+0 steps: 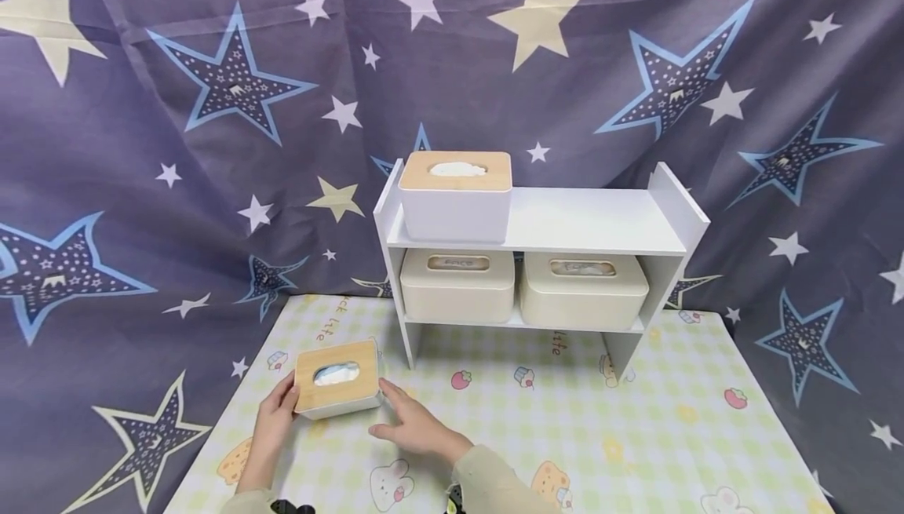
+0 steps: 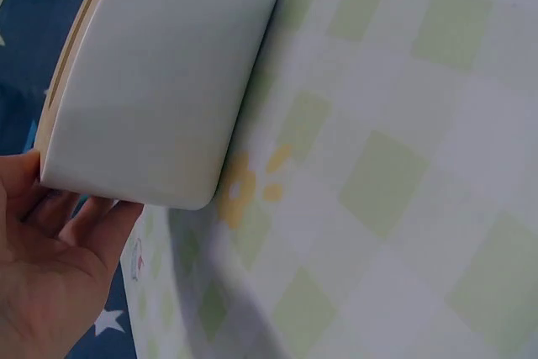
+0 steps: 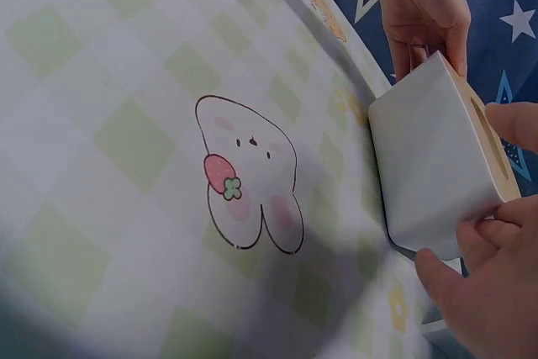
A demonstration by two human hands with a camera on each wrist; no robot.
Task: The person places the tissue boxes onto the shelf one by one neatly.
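A tissue box [image 1: 339, 380] with a pale wooden lid and white sides sits at the left of the table, tissue showing in its oval slot. At its left end, my left hand [image 1: 271, 412] holds it, thumb by the lid's edge and fingers bent against the end wall. The left wrist view shows that hand [image 2: 63, 250] at the box's lower corner. My right hand [image 1: 417, 424] touches the opposite end with its fingertips, its thumb stretched out apart from the box. In the right wrist view, several right-hand fingers [image 3: 475, 250] lie against the end wall.
Beyond my right hand stands a white two-tier shelf [image 1: 593, 220]. A larger wooden-lidded tissue box [image 1: 457, 212] occupies its upper left, and two cream boxes [image 1: 457, 294] fill the lower tier. A checked cloth [image 1: 636, 435] covers the table; a starry curtain [image 1: 452, 98] hangs behind.
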